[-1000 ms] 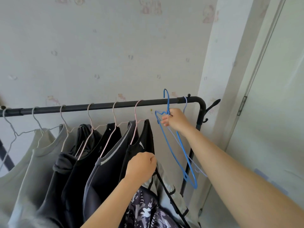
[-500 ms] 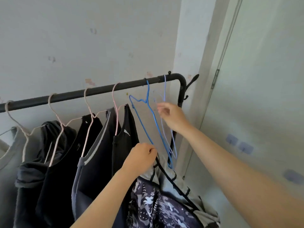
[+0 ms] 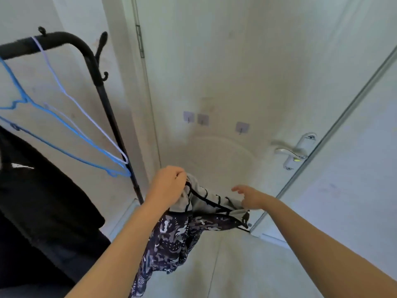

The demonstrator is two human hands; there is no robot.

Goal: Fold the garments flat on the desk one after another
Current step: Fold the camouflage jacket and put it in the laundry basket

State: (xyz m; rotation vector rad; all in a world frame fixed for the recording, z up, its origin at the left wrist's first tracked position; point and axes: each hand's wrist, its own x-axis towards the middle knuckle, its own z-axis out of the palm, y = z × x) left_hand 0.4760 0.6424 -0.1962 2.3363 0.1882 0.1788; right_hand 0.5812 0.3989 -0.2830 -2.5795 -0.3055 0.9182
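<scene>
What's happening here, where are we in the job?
The person's left hand grips a patterned garment by its grey waistband, in front of a door. The right hand is open, reaching for the waistband's other end. An empty blue hanger and a white hanger hang on the black rack. No desk is in view, so folding has not started.

The patterned garment point(image 3: 171, 239) is cut off at the bottom edge.

Domestic room, by the look of it: black metal clothes rail point(image 3: 62, 38) at left with blue wire hangers point(image 3: 86, 140) and dark hanging garments point(image 3: 38, 201); white interior door point(image 3: 214, 72) at right, silver lever handle point(image 3: 287, 152), small stick-on hooks point(image 3: 188, 117).
</scene>
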